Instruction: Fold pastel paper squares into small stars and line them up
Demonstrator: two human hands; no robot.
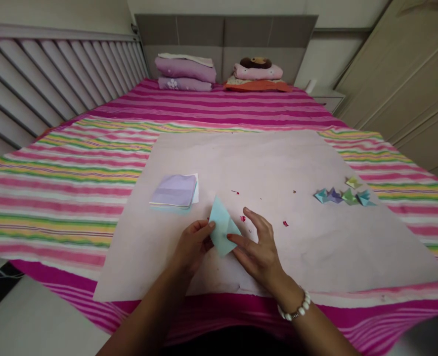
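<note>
A light blue sheet of origami paper (220, 225), folded into a pointed shape, is held up above the white board. My left hand (197, 243) pinches its left edge between thumb and fingers. At its lower right edge, my right hand (258, 247) has fingers on the paper, with one finger raised and apart. A bead bracelet (296, 307) circles my right wrist. To the left lies a stack of coloured paper squares (176, 192), lavender on top. Several small folded paper pieces (343, 196) in blue, purple, green and yellow sit at the far right.
A large white sheet (278, 158) covers the middle of a bed with a striped cover (66, 183). Small red marks or scraps (285, 224) dot it. Folded bedding (185, 74) and a second pile (258, 76) rest by the headboard (224, 37). A railing (63, 74) runs along the left.
</note>
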